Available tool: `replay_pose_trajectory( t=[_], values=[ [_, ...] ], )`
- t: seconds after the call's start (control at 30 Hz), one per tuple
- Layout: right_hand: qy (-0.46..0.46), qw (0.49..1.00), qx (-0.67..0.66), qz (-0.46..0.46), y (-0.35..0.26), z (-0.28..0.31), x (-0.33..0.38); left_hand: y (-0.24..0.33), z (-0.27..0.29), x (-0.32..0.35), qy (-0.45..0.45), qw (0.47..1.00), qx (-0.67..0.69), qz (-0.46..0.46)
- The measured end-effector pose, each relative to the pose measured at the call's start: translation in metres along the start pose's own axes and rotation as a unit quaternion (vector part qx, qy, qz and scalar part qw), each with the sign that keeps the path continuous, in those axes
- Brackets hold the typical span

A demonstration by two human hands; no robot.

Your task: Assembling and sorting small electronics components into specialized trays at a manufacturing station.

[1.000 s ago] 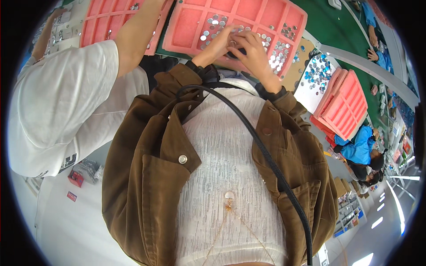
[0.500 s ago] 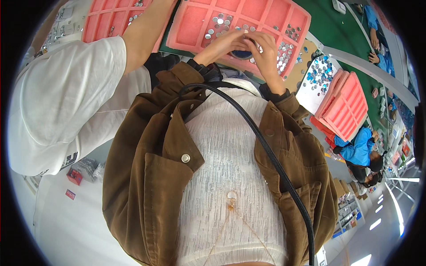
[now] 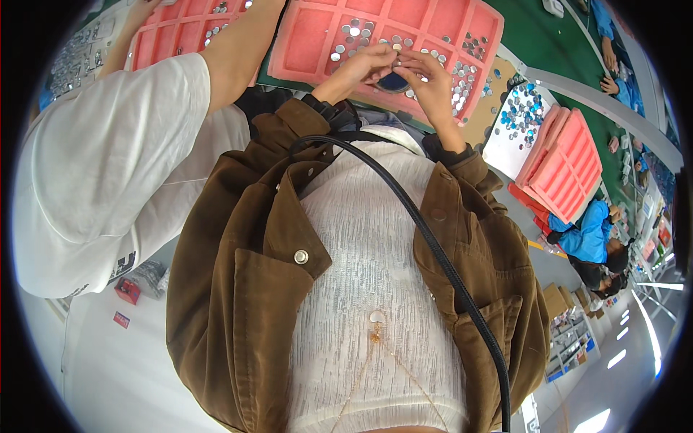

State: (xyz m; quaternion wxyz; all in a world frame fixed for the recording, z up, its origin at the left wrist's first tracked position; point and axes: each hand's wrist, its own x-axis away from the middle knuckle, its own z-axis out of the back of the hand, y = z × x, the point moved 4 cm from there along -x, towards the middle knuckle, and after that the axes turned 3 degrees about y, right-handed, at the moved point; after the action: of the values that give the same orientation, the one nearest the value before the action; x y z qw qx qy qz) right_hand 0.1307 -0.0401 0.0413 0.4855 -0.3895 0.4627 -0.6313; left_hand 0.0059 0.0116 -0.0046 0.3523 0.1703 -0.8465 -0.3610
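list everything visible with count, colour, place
front tray: one, pink, upper centre
discs: many, silver, in front tray
round item: one, dark blue, upper centre
second tray: one, pink, upper left
tray stack: one, pink, right
loose discs: many, blue and grey, on white sheet
tabletop: one, green, right
neighbour: one, white shirt, left
workers: several, blue clothing, right
cable: one, black, centre
jacket: one, brown, centre
left grip: one, bare, over front tray
right grip: one, bare, over front tray
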Motion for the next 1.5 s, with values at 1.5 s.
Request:
replay_pose_trajectory(
  t=[1.5],
  values=[
    [-0.002, 0.988, 0.118, -0.103, 0.086, 0.079, -0.097, -0.008, 0.003, -0.012, 0.124, 0.914, -0.369, -0.116]
  ],
)
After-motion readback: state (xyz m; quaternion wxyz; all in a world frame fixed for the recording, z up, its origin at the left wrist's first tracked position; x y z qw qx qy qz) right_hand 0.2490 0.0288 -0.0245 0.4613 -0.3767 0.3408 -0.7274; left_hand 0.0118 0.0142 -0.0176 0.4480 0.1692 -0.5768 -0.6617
